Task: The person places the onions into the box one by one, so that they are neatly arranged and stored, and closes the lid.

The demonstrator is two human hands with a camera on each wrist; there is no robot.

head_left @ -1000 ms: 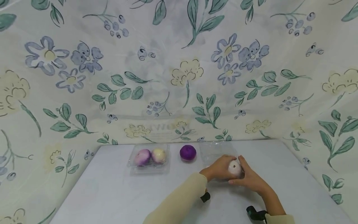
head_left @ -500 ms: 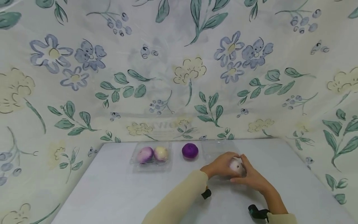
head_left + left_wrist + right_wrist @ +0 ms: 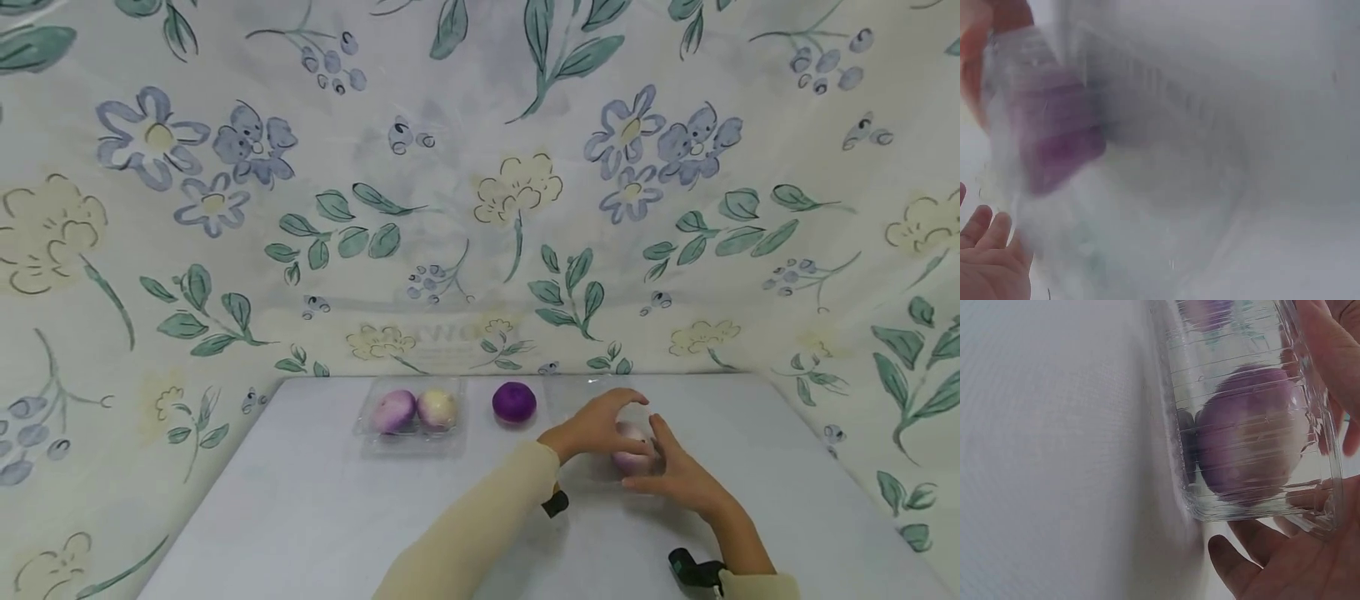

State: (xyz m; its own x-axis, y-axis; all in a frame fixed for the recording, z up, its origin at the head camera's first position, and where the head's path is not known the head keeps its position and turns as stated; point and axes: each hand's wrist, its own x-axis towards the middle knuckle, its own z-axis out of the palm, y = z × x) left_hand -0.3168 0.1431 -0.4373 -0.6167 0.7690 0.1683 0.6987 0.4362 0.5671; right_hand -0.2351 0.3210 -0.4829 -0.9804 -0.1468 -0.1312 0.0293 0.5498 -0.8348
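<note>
A purple-and-white onion (image 3: 630, 460) sits in a clear plastic box (image 3: 1254, 511) at the right of the table. My left hand (image 3: 596, 427) is over the onion's left side, fingers spread apart from thumb, and does not grip it. My right hand (image 3: 678, 479) lies at the box's right side, fingers extended and apart; in the right wrist view its fingertips are by the box's corner. Through the box wall there, the onion shows with a purple patch of another above it. The left wrist view is blurred, with the onion (image 3: 1054, 131) seen through plastic.
A second clear box (image 3: 412, 446) holding two onions stands at the back left. A deep purple onion (image 3: 513, 403) rests on the white table (image 3: 322, 517) between the boxes. The open lid (image 3: 581, 390) extends towards the flowered cloth (image 3: 450, 167) behind.
The left hand's fingers have lifted and spread off the onion, which has gone from between both hands to lower in the box. The view has shifted slightly.
</note>
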